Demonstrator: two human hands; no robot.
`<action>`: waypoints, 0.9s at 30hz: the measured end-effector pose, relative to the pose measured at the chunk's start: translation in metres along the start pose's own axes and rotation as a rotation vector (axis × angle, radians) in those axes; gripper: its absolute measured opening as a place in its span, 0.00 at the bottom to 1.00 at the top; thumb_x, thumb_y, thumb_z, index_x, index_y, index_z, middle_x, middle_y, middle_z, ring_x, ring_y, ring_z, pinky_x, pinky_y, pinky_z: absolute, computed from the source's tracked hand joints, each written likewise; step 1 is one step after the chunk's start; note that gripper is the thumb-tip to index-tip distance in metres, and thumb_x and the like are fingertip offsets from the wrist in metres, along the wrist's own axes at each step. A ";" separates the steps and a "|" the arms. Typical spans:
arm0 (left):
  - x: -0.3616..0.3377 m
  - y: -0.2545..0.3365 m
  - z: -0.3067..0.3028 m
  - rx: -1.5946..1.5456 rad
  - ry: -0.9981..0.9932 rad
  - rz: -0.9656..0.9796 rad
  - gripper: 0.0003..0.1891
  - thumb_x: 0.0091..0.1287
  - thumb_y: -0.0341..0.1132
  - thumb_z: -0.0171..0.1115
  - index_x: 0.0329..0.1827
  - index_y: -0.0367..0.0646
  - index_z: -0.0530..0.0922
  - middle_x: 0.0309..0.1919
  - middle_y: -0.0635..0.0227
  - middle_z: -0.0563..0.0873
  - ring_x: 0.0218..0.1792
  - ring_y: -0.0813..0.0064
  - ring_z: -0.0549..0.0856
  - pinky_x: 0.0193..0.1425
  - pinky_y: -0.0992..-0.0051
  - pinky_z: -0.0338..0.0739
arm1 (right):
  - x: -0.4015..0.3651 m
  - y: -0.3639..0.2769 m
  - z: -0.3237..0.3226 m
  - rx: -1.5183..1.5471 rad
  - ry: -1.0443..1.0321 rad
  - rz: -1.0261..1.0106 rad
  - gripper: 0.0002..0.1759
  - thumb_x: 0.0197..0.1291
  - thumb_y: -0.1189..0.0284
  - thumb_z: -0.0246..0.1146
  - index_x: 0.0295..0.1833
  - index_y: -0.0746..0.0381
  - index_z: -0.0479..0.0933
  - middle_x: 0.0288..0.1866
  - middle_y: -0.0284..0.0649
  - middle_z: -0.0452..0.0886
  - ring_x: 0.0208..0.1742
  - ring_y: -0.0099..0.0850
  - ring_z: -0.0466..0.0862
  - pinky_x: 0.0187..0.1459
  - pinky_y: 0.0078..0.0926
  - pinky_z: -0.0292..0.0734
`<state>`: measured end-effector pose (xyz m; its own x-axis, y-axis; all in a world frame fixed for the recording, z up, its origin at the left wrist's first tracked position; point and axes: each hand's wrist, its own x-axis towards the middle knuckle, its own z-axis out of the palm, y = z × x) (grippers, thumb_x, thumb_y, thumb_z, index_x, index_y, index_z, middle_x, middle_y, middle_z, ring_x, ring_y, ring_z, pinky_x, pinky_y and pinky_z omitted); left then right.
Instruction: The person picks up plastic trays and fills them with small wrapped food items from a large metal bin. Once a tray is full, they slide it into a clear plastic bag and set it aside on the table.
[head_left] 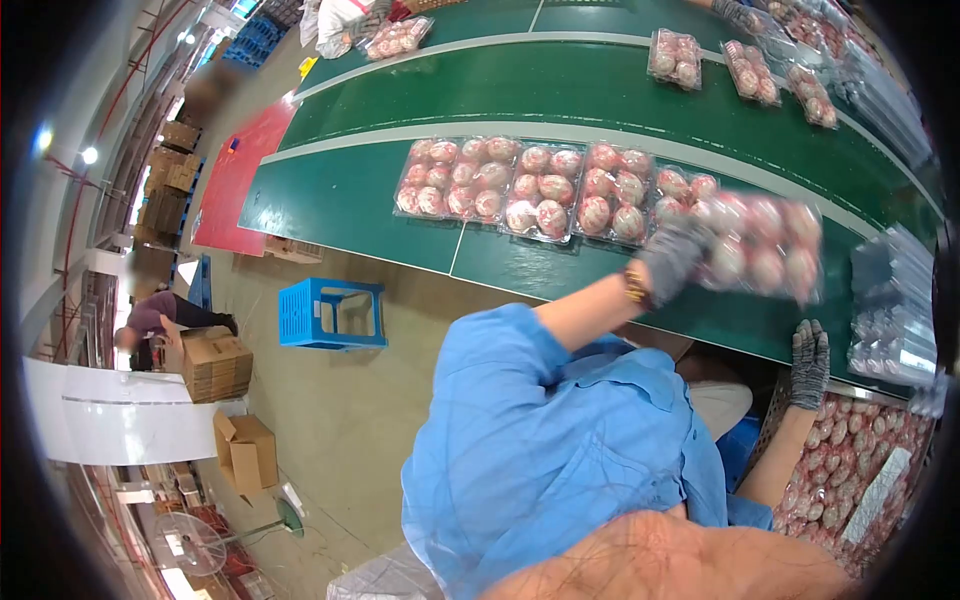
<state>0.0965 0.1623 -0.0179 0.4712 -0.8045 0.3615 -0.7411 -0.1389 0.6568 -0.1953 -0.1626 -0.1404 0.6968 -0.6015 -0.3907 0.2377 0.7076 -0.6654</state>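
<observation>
My left hand (675,262), in a grey glove, grips the left end of a clear plastic pack of red-and-white round items (765,250), which is blurred and tilted above the green table (360,215). Further left, several similar filled packs (542,190) stand side by side on the table; the one nearest my left hand is partly hidden. My right hand (810,360), also gloved, rests at the table's near edge with its fingers extended and nothing visible in it. Below it sits a large crate of the same round items (835,470).
Stacked empty clear trays (893,310) stand at the right. Filled packs (675,58) lie across the table, near a co-worker's gloved hand (735,14). Another person (345,22) works top left. A blue stool (330,312) and cartons (215,365) are on the floor.
</observation>
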 end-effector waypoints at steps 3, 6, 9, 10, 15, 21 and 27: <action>-0.029 -0.018 -0.109 -1.318 0.480 -0.616 0.06 0.67 0.34 0.56 0.43 0.47 0.79 0.35 0.74 0.81 0.33 0.81 0.80 0.33 0.79 0.79 | -0.030 -0.009 0.059 0.041 0.125 0.043 0.26 0.77 0.69 0.34 0.74 0.70 0.51 0.76 0.52 0.57 0.74 0.36 0.64 0.76 0.32 0.57; -0.061 -0.057 -0.213 -1.058 0.870 -0.594 0.07 0.67 0.38 0.58 0.42 0.46 0.80 0.34 0.73 0.82 0.31 0.78 0.81 0.33 0.77 0.80 | -0.032 -0.009 0.058 0.113 0.108 0.058 0.25 0.77 0.71 0.32 0.75 0.70 0.50 0.77 0.48 0.56 0.76 0.32 0.60 0.78 0.29 0.52; -0.121 -0.168 -0.304 -0.697 1.194 -0.732 0.14 0.66 0.44 0.61 0.46 0.45 0.80 0.36 0.68 0.84 0.33 0.72 0.84 0.35 0.71 0.82 | -0.037 -0.007 0.071 0.177 0.113 0.079 0.26 0.76 0.74 0.32 0.76 0.69 0.48 0.78 0.43 0.54 0.78 0.27 0.56 0.79 0.26 0.46; -0.132 -0.176 -0.330 -0.626 1.301 -0.892 0.14 0.66 0.43 0.60 0.48 0.45 0.80 0.37 0.67 0.85 0.35 0.70 0.85 0.36 0.70 0.82 | -0.040 -0.009 0.074 0.194 0.126 0.082 0.26 0.76 0.74 0.32 0.76 0.69 0.48 0.78 0.43 0.54 0.78 0.26 0.56 0.79 0.25 0.46; -0.173 -0.200 -0.386 -0.850 0.993 -0.397 0.21 0.72 0.35 0.46 0.65 0.38 0.73 0.56 0.62 0.83 0.50 0.67 0.84 0.48 0.70 0.82 | 0.004 0.001 -0.025 0.111 -0.424 0.011 0.26 0.77 0.68 0.35 0.74 0.71 0.52 0.74 0.54 0.59 0.74 0.37 0.62 0.76 0.32 0.57; -0.201 -0.195 -0.380 1.044 -0.004 -0.275 0.21 0.73 0.37 0.46 0.65 0.37 0.71 0.65 0.60 0.75 0.67 0.63 0.71 0.70 0.67 0.67 | -0.048 0.006 0.068 -0.081 -0.321 -0.162 0.28 0.68 0.64 0.55 0.66 0.72 0.65 0.67 0.57 0.69 0.66 0.44 0.72 0.69 0.43 0.66; -0.195 -0.240 -0.402 1.081 0.142 -0.631 0.23 0.72 0.40 0.49 0.64 0.34 0.71 0.63 0.56 0.76 0.63 0.60 0.74 0.68 0.64 0.67 | -0.044 0.004 0.083 -0.938 0.315 -0.575 0.13 0.59 0.72 0.63 0.50 0.60 0.76 0.39 0.36 0.81 0.36 0.31 0.81 0.39 0.35 0.80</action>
<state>0.3746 0.5847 0.0198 0.8826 -0.3664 0.2947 -0.3491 -0.9305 -0.1111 -0.1690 -0.1026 -0.0732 0.4161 -0.9066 0.0711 -0.2248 -0.1783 -0.9579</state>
